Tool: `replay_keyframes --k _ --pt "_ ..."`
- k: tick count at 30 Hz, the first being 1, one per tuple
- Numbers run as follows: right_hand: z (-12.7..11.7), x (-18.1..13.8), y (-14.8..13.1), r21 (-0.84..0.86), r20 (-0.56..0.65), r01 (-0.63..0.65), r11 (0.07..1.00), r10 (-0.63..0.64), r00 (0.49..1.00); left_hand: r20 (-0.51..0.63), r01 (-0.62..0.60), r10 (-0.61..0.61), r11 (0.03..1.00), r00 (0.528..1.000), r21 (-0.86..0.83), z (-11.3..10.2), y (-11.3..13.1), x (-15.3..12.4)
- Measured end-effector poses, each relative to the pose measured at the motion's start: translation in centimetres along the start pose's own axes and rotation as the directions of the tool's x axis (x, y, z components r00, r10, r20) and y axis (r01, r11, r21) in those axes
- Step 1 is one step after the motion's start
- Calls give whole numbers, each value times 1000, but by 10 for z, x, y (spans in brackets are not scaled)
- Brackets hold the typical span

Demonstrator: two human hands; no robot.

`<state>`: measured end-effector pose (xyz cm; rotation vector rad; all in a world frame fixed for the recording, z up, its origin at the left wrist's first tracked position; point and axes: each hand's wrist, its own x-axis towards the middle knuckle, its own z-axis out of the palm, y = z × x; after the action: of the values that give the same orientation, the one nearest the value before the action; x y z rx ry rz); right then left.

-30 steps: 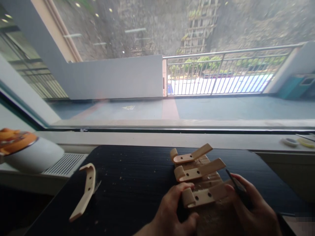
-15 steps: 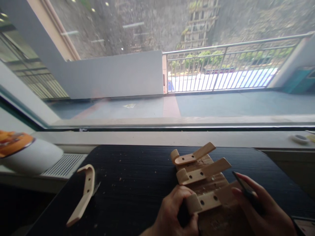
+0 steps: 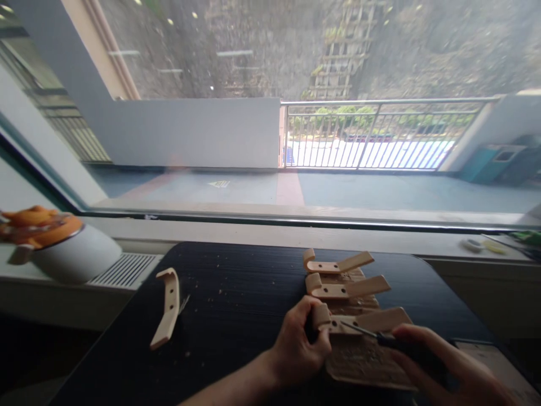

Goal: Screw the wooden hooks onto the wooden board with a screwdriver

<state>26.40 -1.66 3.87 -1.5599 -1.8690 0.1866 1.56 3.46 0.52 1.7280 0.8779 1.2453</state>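
Observation:
A wooden board (image 3: 363, 358) lies on the black table (image 3: 236, 304) with three curved wooden hooks on it. My left hand (image 3: 300, 347) is closed round the rolled end of the nearest hook (image 3: 363, 322), holding it against the board. My right hand (image 3: 448, 366) grips a dark-handled screwdriver (image 3: 380, 337). Its thin shaft points left, with the tip at the near hook's screw holes. Two more hooks (image 3: 338, 265) (image 3: 346, 288) sit further back on the board. A loose fourth hook (image 3: 167, 307) rests on the table to the left.
Wood crumbs are scattered over the table. A white and orange rounded object (image 3: 59, 248) sits on the window ledge at left, beside a vent grille (image 3: 124, 270). Small items (image 3: 482, 245) lie on the sill at right. A large window runs behind the table.
My right hand has turned the screwdriver so its shaft now points left at the near hook. The view has shifted, and the left hand keeps its hold on the hook's end.

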Motion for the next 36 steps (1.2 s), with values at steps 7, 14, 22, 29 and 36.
replay_keyframes --k 7,14,22,29,36 --pt "2 11 -48 -18 -26 -103 995 102 994 35 -37 37 999 999 13 2 2 -1" --pt "1 25 -76 -140 3 -71 988 73 997 55 -75 75 997 996 13 1 -2 -1" --pt "2 29 -82 -254 76 -56 966 78 994 54 -80 78 996 995 27 1 -5 -2" --pt "-8 68 -101 -351 374 189 917 -48 926 60 -94 93 995 994 19 2 -9 -2" --pt "-8 111 -139 -287 615 315 905 -78 784 50 -103 104 994 993 -17 5 -11 -2"
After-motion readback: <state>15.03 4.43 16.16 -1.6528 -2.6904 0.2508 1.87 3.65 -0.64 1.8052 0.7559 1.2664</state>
